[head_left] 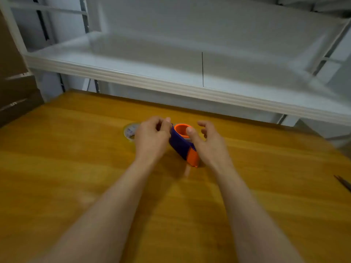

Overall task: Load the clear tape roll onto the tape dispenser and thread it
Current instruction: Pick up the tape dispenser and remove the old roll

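The tape dispenser is purple with an orange hub and an orange handle end; it lies on the wooden table at the middle. My left hand is curled at its far left end, thumb and fingers pinching at the purple edge. My right hand is beside the dispenser's right side, fingers spread, thumb tip touching the orange hub. The clear tape roll lies flat on the table just left of my left hand, partly hidden behind it.
A white shelf overhangs the table's far edge. Brown cardboard stands at the far left. A thin dark tool lies at the table's right edge.
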`<action>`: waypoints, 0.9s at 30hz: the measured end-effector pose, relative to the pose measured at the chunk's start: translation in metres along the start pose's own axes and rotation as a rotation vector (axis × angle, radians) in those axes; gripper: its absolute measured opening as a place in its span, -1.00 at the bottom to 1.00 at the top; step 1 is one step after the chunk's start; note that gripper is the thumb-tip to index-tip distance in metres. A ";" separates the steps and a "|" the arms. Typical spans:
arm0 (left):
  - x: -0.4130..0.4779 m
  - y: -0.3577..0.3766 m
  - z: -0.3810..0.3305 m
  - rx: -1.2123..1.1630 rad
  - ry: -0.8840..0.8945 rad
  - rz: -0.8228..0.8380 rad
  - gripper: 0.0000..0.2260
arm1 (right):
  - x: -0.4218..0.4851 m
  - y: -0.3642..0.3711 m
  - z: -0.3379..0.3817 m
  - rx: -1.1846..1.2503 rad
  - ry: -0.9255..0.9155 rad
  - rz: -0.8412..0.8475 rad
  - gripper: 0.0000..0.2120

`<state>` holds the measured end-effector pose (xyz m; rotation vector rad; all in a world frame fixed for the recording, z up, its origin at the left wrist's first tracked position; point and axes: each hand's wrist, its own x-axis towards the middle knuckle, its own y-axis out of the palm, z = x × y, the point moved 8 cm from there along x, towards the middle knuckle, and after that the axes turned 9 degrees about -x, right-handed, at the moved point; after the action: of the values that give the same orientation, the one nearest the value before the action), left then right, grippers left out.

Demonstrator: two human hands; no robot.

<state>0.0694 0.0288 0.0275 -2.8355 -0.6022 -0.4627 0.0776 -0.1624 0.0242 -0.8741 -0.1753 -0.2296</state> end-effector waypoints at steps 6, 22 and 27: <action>-0.014 0.003 -0.002 0.221 0.060 0.066 -0.81 | -0.011 0.024 -0.005 -0.207 -0.041 0.045 -0.32; -0.015 0.020 0.024 0.168 -0.216 0.221 -0.62 | 0.001 0.033 -0.010 -0.223 -0.101 0.049 -0.47; -0.022 0.031 0.040 0.004 -0.414 0.300 -0.48 | 0.000 0.029 -0.009 -0.156 -0.100 0.062 -0.50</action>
<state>0.0738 0.0034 -0.0217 -2.9610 -0.2278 0.1818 0.0859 -0.1509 -0.0031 -1.0449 -0.2253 -0.1428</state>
